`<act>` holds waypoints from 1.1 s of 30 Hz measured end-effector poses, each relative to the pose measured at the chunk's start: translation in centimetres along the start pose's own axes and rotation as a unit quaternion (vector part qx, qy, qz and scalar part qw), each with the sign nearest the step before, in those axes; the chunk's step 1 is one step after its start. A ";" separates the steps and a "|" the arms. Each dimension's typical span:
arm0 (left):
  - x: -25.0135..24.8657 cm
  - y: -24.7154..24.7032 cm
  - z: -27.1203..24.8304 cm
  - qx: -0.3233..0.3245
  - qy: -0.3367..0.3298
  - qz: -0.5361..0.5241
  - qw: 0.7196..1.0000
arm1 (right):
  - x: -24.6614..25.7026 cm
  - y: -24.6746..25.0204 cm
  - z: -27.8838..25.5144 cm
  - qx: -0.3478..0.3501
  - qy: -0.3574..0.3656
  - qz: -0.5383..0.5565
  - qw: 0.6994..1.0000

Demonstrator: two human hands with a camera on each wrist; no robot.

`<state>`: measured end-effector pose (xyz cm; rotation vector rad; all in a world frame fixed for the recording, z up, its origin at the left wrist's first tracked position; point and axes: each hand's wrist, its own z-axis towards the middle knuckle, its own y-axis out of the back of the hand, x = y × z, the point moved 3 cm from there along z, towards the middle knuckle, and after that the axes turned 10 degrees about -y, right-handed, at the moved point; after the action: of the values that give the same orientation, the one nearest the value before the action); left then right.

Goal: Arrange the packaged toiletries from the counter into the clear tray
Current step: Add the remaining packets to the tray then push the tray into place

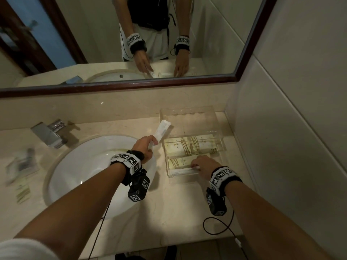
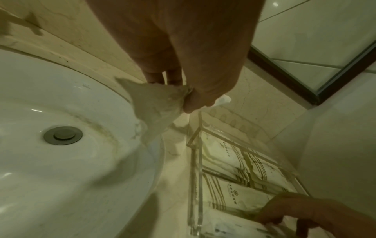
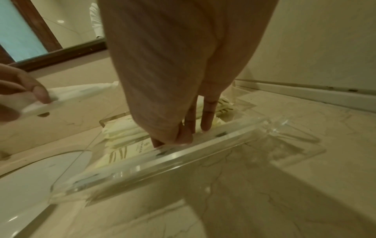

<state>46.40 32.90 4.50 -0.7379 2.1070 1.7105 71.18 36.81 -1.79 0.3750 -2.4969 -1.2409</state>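
Left fingers pinched on the near end of a long white packet, held in the air between the sink and the tray, far end pointing up and away. In the left wrist view, crinkled wrapper bunched out below the grip: thin film, soft, likely slippery. Very light by the look of it; held by one end, probably droops or swings, so better pinched nearer the middle or steadied at both ends before lowering.

Right fingers straight and pointing down inside the tray, tips pressing a second white packet flat against the near wall; nothing curled round it. Needs only a light push, given its weight; the film may slide on the acrylic.

Just beyond, cream sachets with gold stripes, lying flat in two rows, near and middle; far part of the tray bare. Sachets flat, pliable, easy to shuffle sideways with fingertips. Tray rigid, clear, hard-edged, standing on the tabletop to the right of the sink, against the wall.

More packets far left on the tabletop, blurred, beside the tap. Probably best lifted by an edge.
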 end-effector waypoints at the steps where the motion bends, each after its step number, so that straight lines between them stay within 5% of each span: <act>1: -0.1 0.0 0.0 0.002 0.002 0.000 1.000 | 0.2 -0.2 0.1 0.004 0.004 0.003 1.000; 11: -1.2 -0.5 0.1 0.012 -0.001 -0.007 1.000 | 0.0 -0.3 0.3 0.003 0.001 0.022 1.000; 16: -2.1 -1.3 0.5 0.037 -0.022 -0.006 0.999 | -1.7 1.3 -0.6 -0.064 -0.026 0.091 0.993; 24: -5.0 -4.5 1.8 0.112 -0.060 0.006 0.992 | -5.5 4.8 -3.3 -0.176 -0.086 0.154 0.969; 33: -8.4 -8.8 3.2 0.213 -0.112 0.065 0.969 | -7.9 5.6 -5.7 -0.196 -0.121 0.183 0.956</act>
<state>58.11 36.30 1.40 -0.2733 2.2836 1.2568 80.16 38.95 4.56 -0.3422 -2.2777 -1.6420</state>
